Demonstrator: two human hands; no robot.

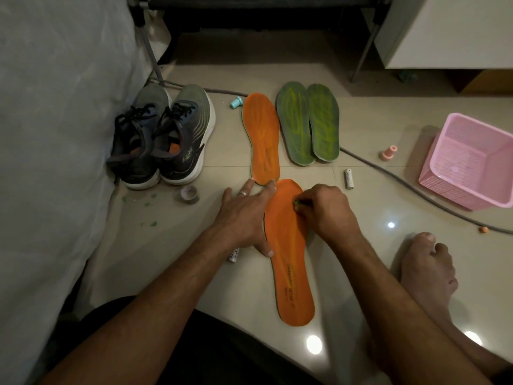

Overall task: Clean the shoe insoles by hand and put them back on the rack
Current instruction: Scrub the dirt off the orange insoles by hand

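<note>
A pale sheet-covered bulk (55,134) fills the far left, its edge coming down to the tiled floor (361,273). Just beside it stands a pair of dark running shoes (163,137), toes pointing away, with orange showing inside each heel opening. In front of the shoes lies a small roll of tape (189,193) among green flecks on the tiles.

The left hand (244,215) lies flat, fingers straight and spread, a ring on one finger; its grip holds nothing, and the fingertips press the left edge of the near orange insole (291,262) while one finger touches the heel of the far orange insole (262,137). A small white tube (233,257) peeks out under the left wrist. A teal cap (236,102) sits near the far insole's toe.

The near insole lies lengthwise on the floor between both forearms. The right hand (327,212) has its fingers curled tight, pinching a small greenish object (298,202) against the insole's upper right part; what it is cannot be told.

Further back lie two green insoles (308,123), side by side and overlapping. A grey cable (402,187) runs diagonally across the floor, passing behind them. Beside it sit a white battery (349,178) and a pink cap (388,152). A bare foot (427,270) rests to the right, and a pink mesh basket (444,173) lies tipped on its side at the far right.
</note>
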